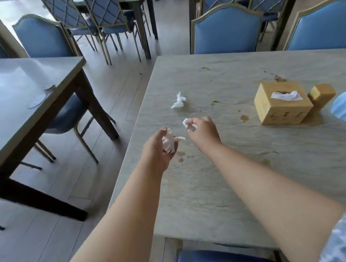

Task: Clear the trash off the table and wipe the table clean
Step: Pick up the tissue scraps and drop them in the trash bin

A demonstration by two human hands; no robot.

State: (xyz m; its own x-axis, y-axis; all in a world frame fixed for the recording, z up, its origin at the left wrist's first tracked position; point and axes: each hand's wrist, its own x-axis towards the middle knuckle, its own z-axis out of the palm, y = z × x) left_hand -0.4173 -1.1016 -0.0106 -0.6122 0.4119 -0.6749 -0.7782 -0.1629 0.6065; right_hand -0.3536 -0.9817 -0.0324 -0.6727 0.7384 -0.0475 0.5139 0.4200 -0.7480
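Three crumpled tissues: one gripped in the left hand (159, 148) at the table's (226, 185) left edge, one pinched by the right hand's (203, 131) fingertips, a third (178, 101) lying near that edge, long axis running toward the far edge.

A dining room is shown, laid with a pale plank floor (51, 237). Blue padded chairs (227, 31) with gold frames are set around several tables; a dark-legged neighbouring table (17, 99) is seen left. Daylight is reflected on its glossy top.
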